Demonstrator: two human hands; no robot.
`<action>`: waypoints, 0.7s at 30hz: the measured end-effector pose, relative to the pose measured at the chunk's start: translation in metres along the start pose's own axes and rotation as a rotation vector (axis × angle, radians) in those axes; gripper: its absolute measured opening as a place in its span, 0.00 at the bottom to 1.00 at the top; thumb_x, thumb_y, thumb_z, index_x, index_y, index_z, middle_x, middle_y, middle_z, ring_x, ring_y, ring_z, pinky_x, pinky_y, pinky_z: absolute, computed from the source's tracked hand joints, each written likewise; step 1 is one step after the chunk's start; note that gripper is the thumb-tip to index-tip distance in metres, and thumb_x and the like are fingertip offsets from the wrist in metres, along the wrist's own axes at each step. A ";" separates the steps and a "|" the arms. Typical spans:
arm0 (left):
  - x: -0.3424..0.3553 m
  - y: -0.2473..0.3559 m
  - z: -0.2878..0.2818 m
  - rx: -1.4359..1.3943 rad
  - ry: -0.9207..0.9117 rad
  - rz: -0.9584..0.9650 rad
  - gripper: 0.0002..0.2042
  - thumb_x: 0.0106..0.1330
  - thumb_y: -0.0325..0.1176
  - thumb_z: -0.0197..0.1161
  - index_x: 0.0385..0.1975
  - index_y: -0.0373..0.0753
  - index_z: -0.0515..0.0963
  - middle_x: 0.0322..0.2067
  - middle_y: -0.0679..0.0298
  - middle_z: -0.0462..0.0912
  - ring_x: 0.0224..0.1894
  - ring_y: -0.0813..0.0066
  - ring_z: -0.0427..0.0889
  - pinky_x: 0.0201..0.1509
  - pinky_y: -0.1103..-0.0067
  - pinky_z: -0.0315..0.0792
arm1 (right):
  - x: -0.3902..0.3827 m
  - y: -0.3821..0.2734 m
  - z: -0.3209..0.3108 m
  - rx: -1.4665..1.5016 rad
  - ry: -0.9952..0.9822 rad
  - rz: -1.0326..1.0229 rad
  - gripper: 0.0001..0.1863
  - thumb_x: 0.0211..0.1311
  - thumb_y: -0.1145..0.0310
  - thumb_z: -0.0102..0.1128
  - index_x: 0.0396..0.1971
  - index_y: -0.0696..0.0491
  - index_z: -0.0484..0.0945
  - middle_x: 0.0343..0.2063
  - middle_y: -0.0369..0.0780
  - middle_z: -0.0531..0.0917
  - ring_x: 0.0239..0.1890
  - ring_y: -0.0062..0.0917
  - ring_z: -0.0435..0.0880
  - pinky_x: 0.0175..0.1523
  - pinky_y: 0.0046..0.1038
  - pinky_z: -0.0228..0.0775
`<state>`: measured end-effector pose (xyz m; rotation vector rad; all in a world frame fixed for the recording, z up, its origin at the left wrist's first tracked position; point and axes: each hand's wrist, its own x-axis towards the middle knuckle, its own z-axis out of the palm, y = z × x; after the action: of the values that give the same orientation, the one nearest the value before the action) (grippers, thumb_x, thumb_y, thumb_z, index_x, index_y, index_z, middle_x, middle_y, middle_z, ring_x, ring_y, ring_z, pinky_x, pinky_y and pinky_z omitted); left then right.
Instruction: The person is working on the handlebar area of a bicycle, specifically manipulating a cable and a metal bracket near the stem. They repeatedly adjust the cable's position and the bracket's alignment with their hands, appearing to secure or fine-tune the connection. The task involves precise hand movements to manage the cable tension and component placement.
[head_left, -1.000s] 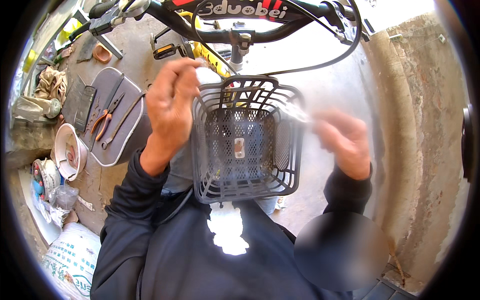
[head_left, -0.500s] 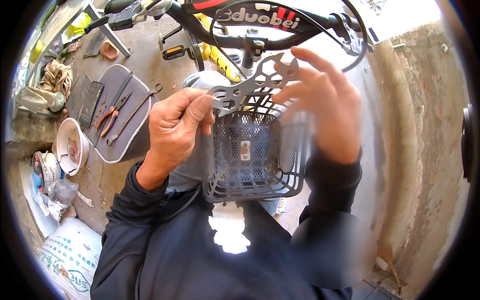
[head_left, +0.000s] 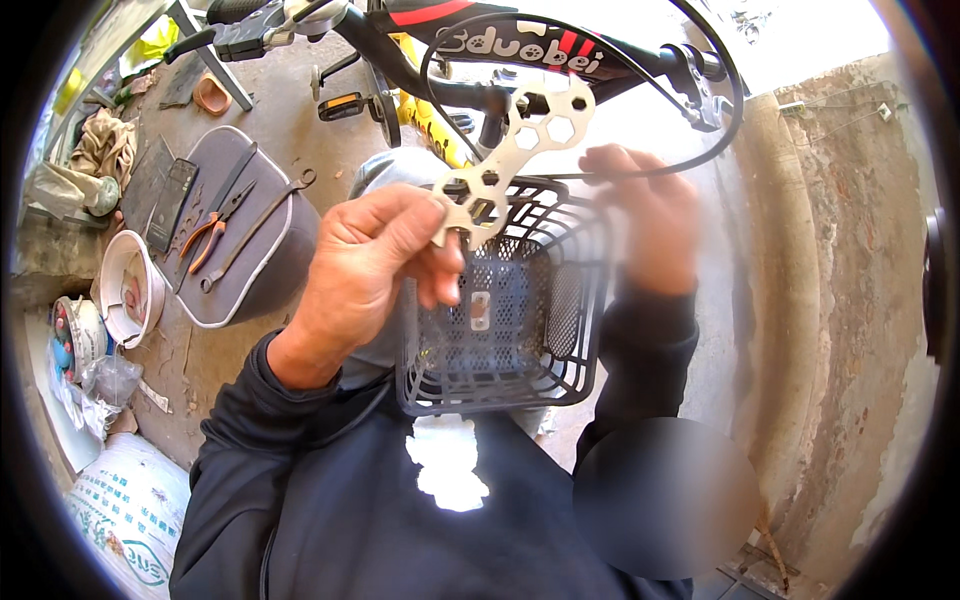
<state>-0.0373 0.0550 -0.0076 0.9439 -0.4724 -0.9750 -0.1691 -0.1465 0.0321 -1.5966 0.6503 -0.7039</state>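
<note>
Flat spanner [head_left: 510, 155], near end pinched by the left hand [head_left: 365, 250] — likely leaving most holes uncovered; whether the blurred right hand [head_left: 655, 205] grips, I cannot tell.

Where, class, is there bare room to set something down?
The pale floor looks bare between the right hand and the wall, as does the brown floor between the padded stool, the bucket and the left sleeve. Crowded: the stool's top, with pliers and a wrench, and above the basket, where the left hand holds a flat metal tool.
</note>
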 end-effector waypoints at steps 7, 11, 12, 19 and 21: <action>0.011 -0.005 0.021 -0.049 -0.077 -0.060 0.14 0.71 0.35 0.53 0.45 0.30 0.76 0.32 0.53 0.83 0.27 0.67 0.85 0.26 0.81 0.77 | 0.023 -0.001 -0.003 0.075 -0.389 -0.102 0.15 0.62 0.64 0.61 0.41 0.61 0.81 0.31 0.41 0.84 0.31 0.17 0.80 0.30 0.15 0.67; 0.021 -0.012 0.031 0.025 -0.064 0.025 0.13 0.71 0.33 0.53 0.46 0.30 0.75 0.35 0.50 0.83 0.31 0.66 0.85 0.31 0.80 0.78 | 0.034 -0.013 -0.003 0.022 -0.567 -0.244 0.17 0.58 0.61 0.65 0.41 0.59 0.82 0.31 0.42 0.84 0.34 0.22 0.81 0.39 0.23 0.72; 0.024 -0.014 0.032 0.059 -0.055 0.061 0.13 0.71 0.32 0.53 0.46 0.30 0.75 0.36 0.50 0.83 0.31 0.66 0.85 0.31 0.80 0.78 | 0.038 -0.018 -0.001 0.008 -0.622 -0.281 0.18 0.57 0.60 0.66 0.40 0.58 0.83 0.31 0.42 0.84 0.34 0.23 0.81 0.41 0.25 0.73; 0.032 -0.012 0.037 0.144 -0.043 -0.027 0.12 0.71 0.32 0.53 0.47 0.30 0.75 0.35 0.52 0.84 0.32 0.69 0.85 0.33 0.80 0.79 | 0.045 -0.028 -0.004 -0.210 -0.713 -0.346 0.13 0.55 0.65 0.69 0.31 0.61 0.82 0.22 0.36 0.80 0.26 0.16 0.75 0.32 0.21 0.67; 0.034 -0.014 0.038 0.198 -0.043 0.019 0.13 0.71 0.32 0.53 0.47 0.30 0.75 0.35 0.53 0.84 0.33 0.70 0.85 0.33 0.81 0.78 | 0.055 -0.025 -0.005 -0.233 -0.754 -0.281 0.11 0.56 0.66 0.68 0.29 0.60 0.82 0.20 0.35 0.79 0.24 0.14 0.74 0.29 0.21 0.65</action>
<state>-0.0539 0.0056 -0.0011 1.0951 -0.6218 -0.9450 -0.1359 -0.1873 0.0622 -2.0190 -0.0533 -0.1792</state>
